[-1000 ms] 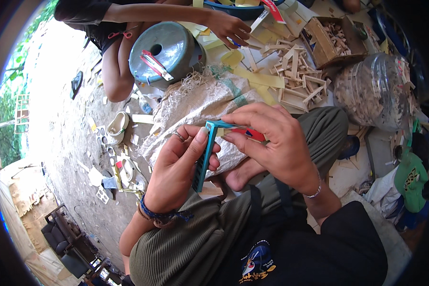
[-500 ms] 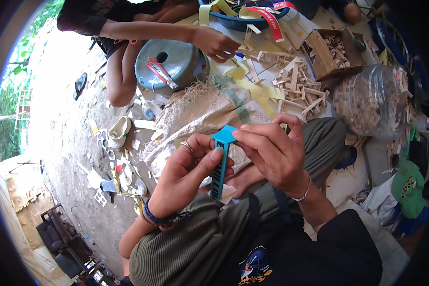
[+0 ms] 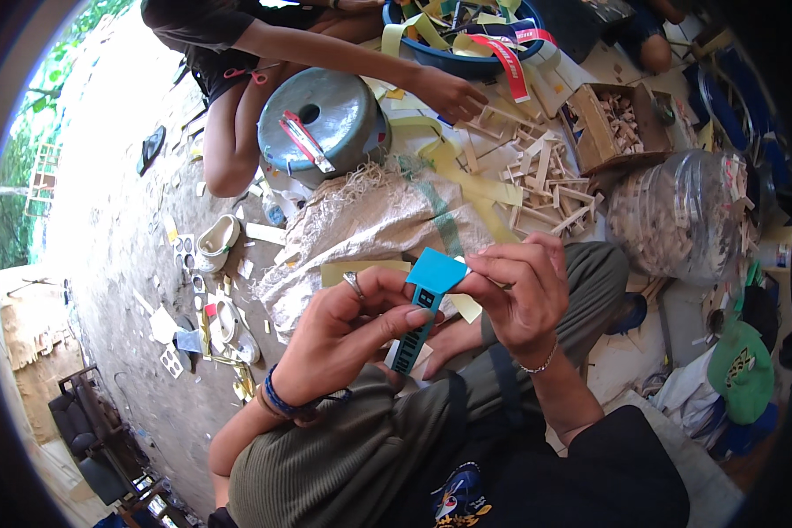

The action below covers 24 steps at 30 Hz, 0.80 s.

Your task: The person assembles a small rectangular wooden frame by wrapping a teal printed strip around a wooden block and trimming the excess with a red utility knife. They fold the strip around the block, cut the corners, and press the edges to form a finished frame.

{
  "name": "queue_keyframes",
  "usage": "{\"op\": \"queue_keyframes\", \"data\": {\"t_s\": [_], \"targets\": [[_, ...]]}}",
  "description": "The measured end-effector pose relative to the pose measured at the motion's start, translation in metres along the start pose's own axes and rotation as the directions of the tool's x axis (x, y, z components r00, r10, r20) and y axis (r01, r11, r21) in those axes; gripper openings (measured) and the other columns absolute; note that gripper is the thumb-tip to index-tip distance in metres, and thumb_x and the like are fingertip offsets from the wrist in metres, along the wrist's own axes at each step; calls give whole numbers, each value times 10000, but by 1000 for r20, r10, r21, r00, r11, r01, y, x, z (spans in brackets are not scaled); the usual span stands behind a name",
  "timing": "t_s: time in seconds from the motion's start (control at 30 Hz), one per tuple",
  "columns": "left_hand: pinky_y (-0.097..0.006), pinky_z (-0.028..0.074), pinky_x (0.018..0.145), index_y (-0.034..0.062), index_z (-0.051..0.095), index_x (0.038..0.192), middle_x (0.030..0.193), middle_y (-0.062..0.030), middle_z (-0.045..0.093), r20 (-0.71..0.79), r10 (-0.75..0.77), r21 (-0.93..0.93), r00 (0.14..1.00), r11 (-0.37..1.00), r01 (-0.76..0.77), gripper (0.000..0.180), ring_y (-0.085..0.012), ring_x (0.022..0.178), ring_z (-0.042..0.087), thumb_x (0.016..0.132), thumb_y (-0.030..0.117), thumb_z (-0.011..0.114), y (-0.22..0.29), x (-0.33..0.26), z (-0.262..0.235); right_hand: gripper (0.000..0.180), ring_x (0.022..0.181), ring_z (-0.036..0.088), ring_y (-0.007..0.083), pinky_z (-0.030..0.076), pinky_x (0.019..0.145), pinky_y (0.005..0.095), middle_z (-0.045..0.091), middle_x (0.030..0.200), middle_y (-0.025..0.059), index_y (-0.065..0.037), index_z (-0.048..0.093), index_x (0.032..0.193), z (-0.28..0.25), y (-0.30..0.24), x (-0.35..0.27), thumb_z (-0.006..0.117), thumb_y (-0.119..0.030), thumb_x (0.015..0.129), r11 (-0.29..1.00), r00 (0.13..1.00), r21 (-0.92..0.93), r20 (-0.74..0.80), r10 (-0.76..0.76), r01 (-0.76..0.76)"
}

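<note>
A bright blue strip (image 3: 416, 330) with dark lettering is held up over my lap, its wider top flap (image 3: 436, 271) bent at an angle to the rest. My left hand (image 3: 348, 330) closes on the strip from the left, thumb pressed flat across its face. At the flap's right corner, the fingertips of my right hand (image 3: 519, 295) are pinched together. A small pale edge shows between those fingertips and the flap; I cannot tell what it is. Pale yellow paper (image 3: 361, 271) lies behind my left hand.
A co-worker's hand (image 3: 449, 95) reaches toward a pile of small wooden frames (image 3: 550, 180). Around it stand a grey stool (image 3: 343, 97) with a red cutter, a blue basin (image 3: 466, 66) of strips, a cardboard box (image 3: 594, 132) and a clear jar (image 3: 669, 207). A woven sack (image 3: 370, 220) lies ahead.
Both my hands and the blue strip have shifted slightly down and right in view, and the flap now faces me more broadly. The co-worker's hand has moved right, toward the wooden frames.
</note>
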<state>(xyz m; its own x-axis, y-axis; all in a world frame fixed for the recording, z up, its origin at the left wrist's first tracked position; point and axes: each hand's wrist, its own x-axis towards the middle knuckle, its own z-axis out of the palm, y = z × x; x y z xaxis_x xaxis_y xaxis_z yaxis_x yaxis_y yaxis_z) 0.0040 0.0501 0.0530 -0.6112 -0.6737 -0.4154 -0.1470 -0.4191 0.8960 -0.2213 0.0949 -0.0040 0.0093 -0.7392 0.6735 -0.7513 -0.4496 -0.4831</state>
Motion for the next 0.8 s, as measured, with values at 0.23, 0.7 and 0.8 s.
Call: {"op": "queue_keyframes", "data": {"t_s": [0.23,0.7,0.8], "targets": [[-210,527,563,-1,657,1167,967,-23,735,-138,224,36,965,975,-221,228,-47,813,675,971,111,685,-10,6,0,431,952,649,188,505,867,300,670,1020,87,-34,651,1084,6,9,0,865,-254,781,712,909,574,172,380,-406],[-280,551,804,11,709,1029,936,-47,752,-58,193,270,979,947,-171,144,-104,886,693,894,45,747,11,2,-4,368,1041,645,123,549,884,282,671,1106,40,-21,645,1222,26,-11,-17,778,-114,892,-200,699,789,609,374,-581],[-294,554,801,25,712,1033,936,-74,759,-34,300,356,953,895,-268,171,-157,889,722,872,49,765,12,3,-5,347,1025,643,122,544,885,288,671,1100,43,-14,642,1205,22,-5,-20,743,-210,937,-208,715,791,610,342,-575]]}}
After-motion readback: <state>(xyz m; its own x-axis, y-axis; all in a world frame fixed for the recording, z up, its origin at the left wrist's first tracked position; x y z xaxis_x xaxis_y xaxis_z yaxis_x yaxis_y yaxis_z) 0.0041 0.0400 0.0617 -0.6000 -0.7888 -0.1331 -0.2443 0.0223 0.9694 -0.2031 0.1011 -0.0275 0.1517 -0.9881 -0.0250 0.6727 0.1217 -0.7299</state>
